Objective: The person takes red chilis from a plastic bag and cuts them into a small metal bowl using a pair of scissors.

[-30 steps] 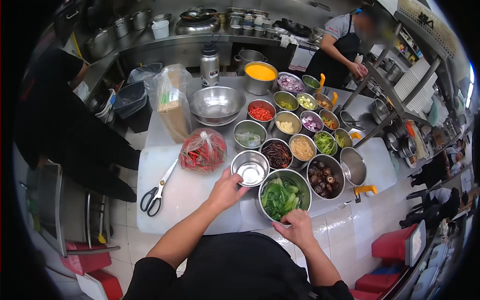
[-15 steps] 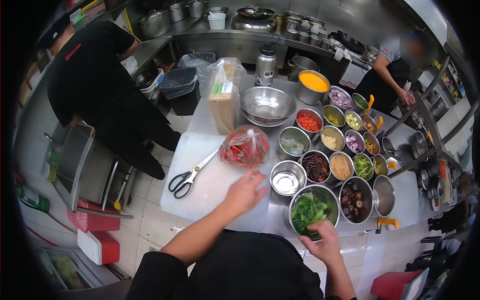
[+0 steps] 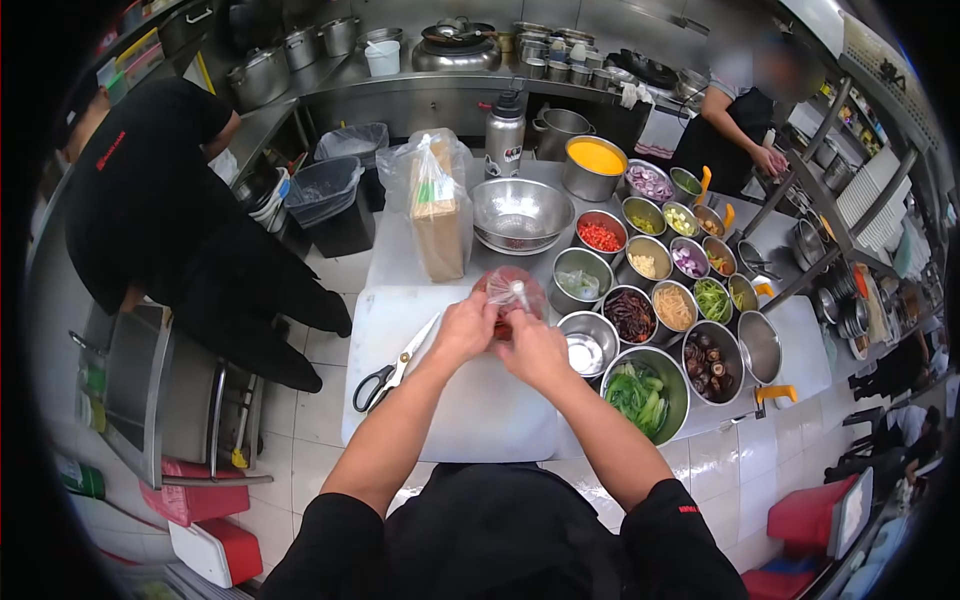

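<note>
A clear plastic bag of red chilies (image 3: 518, 284) sits at the back right of the white cutting board (image 3: 490, 420), its knotted top facing up. My left hand (image 3: 467, 329) grips the bag's left side with curled fingers. On the near side, my right hand (image 3: 533, 349) has its fingers closed on the plastic. Both hands partly hide the bag. Scissors (image 3: 396, 368) with black handles lie left of my left forearm. Just right of my right hand stands a small steel bowl (image 3: 584, 345), and nearer me a steel pot holds green leafy vegetables (image 3: 637, 396).
Several steel containers of chopped ingredients crowd the right, including mushrooms (image 3: 711, 367) and dried chilies (image 3: 628, 314). Behind the board are a colander (image 3: 520, 212), a bagged carton (image 3: 438, 225) and a flask (image 3: 504, 135). One person (image 3: 170, 200) bends at left; another (image 3: 735, 110) stands back right.
My left hand has moved forward onto the chili bag. My right hand has left the green vegetables and come across to the bag. Both now hold it. The view has shifted slightly.
</note>
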Demonstrator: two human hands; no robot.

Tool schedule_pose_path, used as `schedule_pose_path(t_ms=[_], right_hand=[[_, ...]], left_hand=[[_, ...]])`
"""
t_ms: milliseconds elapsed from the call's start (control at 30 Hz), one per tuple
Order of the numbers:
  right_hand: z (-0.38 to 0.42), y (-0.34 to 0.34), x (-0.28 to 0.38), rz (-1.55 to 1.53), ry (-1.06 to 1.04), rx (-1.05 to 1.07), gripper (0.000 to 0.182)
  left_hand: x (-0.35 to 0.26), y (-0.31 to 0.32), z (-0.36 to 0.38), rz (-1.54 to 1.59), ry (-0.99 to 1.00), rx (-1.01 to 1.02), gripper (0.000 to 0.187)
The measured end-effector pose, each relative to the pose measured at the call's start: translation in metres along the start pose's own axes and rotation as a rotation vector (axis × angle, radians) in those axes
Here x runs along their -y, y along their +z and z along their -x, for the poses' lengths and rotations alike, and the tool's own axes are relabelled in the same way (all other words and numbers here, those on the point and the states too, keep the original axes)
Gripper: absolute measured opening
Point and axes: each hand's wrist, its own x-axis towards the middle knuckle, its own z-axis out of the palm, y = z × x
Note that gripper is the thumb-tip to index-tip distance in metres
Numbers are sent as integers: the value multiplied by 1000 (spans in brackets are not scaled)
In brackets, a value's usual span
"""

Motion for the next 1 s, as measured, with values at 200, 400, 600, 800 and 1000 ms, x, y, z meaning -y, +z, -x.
schedule_pose_path(t_ms=[200,400,600,800,1000], right_hand=[[3,4,-29,43,-52,-144,35],[57,8,-10,-196,106,-215,38],[67,64,33,-508,-11,304,35],[51,97,84,-567,-31,649,47],[70,108,85,-759,26,444,42]], left_hand=[[19,3,20,556,-130,240,33],[68,-92,86,-128,-117,36,40],[99,-87,115,-541,-313,281,60],[101,-68,123,-360,-360,281,54],[108,-61,151,155,-364,42,37]])
